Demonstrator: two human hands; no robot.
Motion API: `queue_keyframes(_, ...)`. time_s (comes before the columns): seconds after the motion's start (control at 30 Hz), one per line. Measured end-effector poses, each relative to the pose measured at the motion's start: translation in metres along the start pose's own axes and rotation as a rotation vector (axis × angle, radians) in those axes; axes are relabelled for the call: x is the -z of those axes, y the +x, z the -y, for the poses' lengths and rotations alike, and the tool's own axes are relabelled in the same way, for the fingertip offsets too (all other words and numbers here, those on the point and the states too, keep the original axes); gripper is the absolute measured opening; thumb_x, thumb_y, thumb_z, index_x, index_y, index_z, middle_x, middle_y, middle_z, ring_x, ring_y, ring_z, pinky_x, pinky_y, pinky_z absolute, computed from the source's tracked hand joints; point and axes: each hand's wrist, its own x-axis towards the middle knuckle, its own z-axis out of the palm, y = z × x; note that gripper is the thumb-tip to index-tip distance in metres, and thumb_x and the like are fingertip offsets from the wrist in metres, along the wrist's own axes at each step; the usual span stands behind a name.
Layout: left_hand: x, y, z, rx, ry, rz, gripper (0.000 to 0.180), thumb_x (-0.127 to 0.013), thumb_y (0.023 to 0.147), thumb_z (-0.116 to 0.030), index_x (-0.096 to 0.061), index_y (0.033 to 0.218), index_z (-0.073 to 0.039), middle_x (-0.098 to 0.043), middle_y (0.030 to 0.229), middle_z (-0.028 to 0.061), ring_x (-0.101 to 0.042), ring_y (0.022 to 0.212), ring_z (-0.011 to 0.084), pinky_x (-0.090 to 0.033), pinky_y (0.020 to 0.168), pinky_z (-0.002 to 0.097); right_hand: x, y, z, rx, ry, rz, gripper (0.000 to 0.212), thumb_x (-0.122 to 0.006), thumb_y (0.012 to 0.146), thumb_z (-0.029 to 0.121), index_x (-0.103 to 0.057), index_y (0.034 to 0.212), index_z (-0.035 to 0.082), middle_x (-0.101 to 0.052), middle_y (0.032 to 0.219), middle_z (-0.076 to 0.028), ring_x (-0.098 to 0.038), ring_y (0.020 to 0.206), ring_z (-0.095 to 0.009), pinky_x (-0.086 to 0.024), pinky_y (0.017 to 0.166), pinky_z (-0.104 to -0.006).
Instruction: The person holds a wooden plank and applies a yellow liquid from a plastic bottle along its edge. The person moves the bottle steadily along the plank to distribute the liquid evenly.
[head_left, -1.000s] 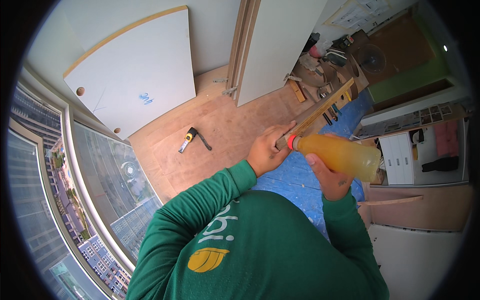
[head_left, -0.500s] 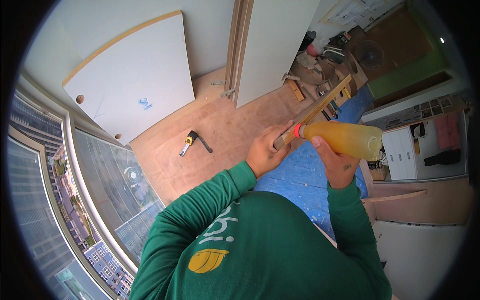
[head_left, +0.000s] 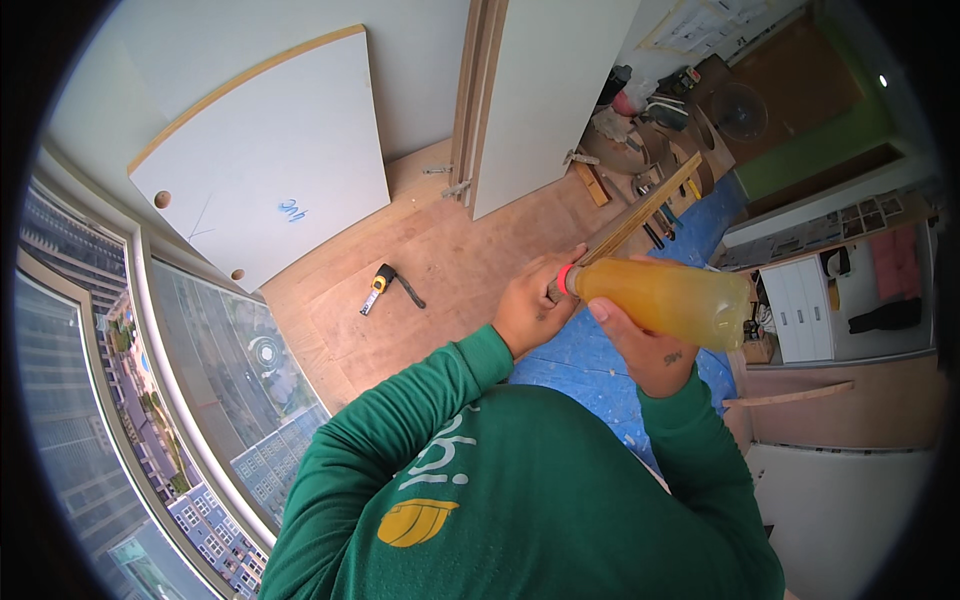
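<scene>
My left hand (head_left: 532, 308) is closed around the near end of a narrow wooden strip (head_left: 650, 205), which slants away to the upper right. In my right hand (head_left: 648, 352) is a clear plastic bottle (head_left: 668, 300) of yellow-amber liquid, lying nearly level with its base toward the right. Its red cap (head_left: 567, 279) is at the strip's near end, beside my left fingers. The bottle covers part of the strip and most of my right fingers. Whether the cap touches the wood, I cannot tell.
A yellow-black tape measure (head_left: 379, 283) lies on the brown floor. A white panel (head_left: 290, 150) leans on the wall; another white panel (head_left: 545, 100) stands upright. Blue sheeting (head_left: 575, 365) covers the floor near me. Tools and a fan (head_left: 740, 108) are at far right, windows (head_left: 215, 330) at left.
My right hand has moved the bottle left and slightly down, bringing its red cap closer to my left hand. The left hand and strip have barely moved.
</scene>
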Motion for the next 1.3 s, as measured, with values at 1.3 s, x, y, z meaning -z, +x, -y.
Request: queue_keyframes(1.3,0.000,0.000,-0.005,0.130,0.033,-0.012,0.052,-0.077,0.090,-0.005,-0.065,0.141,-0.002,-0.071,0.128,0.0215,-0.070,0.115,0.0379,-0.055,0.100,0.0419,0.000,0.006,-0.006,-0.052,0.022,-0.091,0.018,-0.081,0.091,-0.001,-0.077,0.109,-0.001,-0.076,0.104,-0.008,-0.070,0.092,-0.016,-0.056,0.083,-0.0305)
